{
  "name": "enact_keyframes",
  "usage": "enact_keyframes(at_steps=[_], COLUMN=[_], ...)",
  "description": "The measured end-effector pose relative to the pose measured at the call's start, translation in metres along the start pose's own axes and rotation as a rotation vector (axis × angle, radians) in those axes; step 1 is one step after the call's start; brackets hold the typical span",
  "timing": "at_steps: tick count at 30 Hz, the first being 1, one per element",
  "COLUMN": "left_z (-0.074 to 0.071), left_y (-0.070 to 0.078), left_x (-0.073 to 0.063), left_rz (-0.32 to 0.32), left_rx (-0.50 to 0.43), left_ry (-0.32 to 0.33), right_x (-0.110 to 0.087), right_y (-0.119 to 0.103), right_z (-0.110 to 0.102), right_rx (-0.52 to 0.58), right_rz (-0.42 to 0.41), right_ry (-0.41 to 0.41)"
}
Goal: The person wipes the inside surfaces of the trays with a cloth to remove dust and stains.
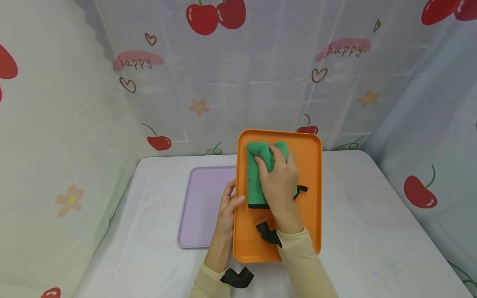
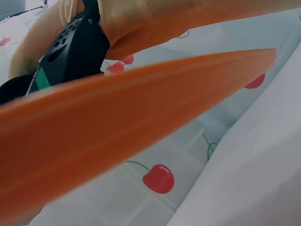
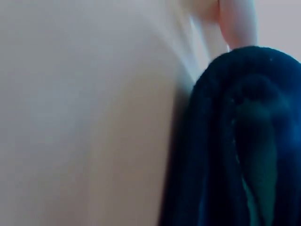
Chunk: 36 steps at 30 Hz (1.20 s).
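My left hand (image 1: 225, 213) grips the left edge of an orange tray (image 1: 310, 165), thumb over the rim. The tray is held up and overlaps part of a lilac tray (image 1: 197, 207) on the table. Against the orange tray's inner face, my right hand (image 1: 280, 182) grips a folded green cloth (image 1: 255, 184) with dark edging, its fingers bunching the upper part. The left wrist view catches the orange tray's side (image 2: 127, 108) close up. In the right wrist view the cloth's dark, folded edge (image 3: 221, 108) shows, blurred, beside the hand.
A white cloth covers the table (image 1: 372, 223). Pale curtains (image 1: 261, 91) printed with cherries hang behind and along both sides. Black wrist mounts (image 1: 237, 278) sit at both sleeve ends.
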<state>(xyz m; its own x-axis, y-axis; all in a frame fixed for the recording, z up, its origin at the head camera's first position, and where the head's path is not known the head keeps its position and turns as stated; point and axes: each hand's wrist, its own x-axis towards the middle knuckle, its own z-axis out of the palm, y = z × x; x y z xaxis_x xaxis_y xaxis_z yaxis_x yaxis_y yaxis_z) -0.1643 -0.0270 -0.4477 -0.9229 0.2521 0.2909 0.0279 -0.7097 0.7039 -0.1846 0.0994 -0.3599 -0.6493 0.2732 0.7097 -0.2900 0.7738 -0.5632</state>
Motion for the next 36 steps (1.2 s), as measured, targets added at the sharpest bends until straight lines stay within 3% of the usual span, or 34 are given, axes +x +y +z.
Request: enact_keyframes(at_steps=[7, 19, 29, 36], left_z=[0.000, 0.000, -0.002, -0.004], left_y=[0.000, -0.001, 0.002, 0.006], left_x=[0.000, -0.001, 0.001, 0.001], left_rz=[0.010, 0.006, 0.001, 0.016], left_rx=[-0.051, -0.054, -0.007, -0.015], left_ry=[-0.056, -0.007, 0.059, 0.090], right_x=[-0.006, -0.006, -0.001, 0.003], right_y=[-0.013, -0.009, 0.004, 0.020], right_z=[0.005, 0.005, -0.001, -0.008], right_rx=[0.006, 0.034, 0.040, 0.037], right_rz=[-0.095, -0.113, -0.075, -0.001], right_ry=[-0.030, -0.065, -0.118, -0.115])
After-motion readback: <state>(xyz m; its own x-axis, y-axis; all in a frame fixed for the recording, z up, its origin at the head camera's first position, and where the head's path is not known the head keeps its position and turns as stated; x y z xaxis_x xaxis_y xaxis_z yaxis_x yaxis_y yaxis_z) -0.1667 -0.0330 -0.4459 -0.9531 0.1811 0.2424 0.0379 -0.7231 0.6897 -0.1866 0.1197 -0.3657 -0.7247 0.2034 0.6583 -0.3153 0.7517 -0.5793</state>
